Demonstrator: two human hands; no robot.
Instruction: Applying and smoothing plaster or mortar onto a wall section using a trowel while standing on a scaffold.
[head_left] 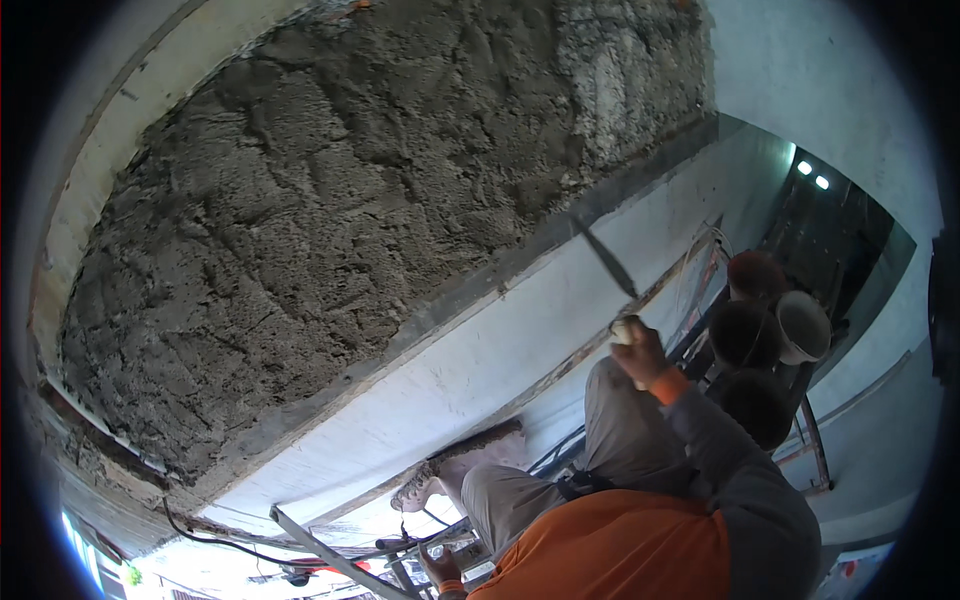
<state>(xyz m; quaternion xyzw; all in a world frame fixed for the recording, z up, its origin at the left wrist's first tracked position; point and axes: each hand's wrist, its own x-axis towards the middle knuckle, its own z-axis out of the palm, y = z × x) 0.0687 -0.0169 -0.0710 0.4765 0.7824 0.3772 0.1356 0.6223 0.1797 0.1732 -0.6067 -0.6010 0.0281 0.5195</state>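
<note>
My right hand (642, 356) is closed around the pale handle of a trowel (605, 258). Its dark, narrow blade points up and to the left, seen nearly edge-on, with the tip close to the lower edge of the rough grey mortar (330, 210) on the wall. Low in the view, my left hand (440, 568) is beside a metal bar (335, 553), its fingers apart and nothing visible in them. Whether it touches the bar is hard to make out.
Several buckets (803, 328) stand at the right by my right arm. A smooth white wall band (420, 370) runs below the mortar. Scaffold tubes (815, 440) are around my legs, and a dark cable (215, 535) hangs at lower left. The mortar's upper right has a paler, rougher patch (625, 80).
</note>
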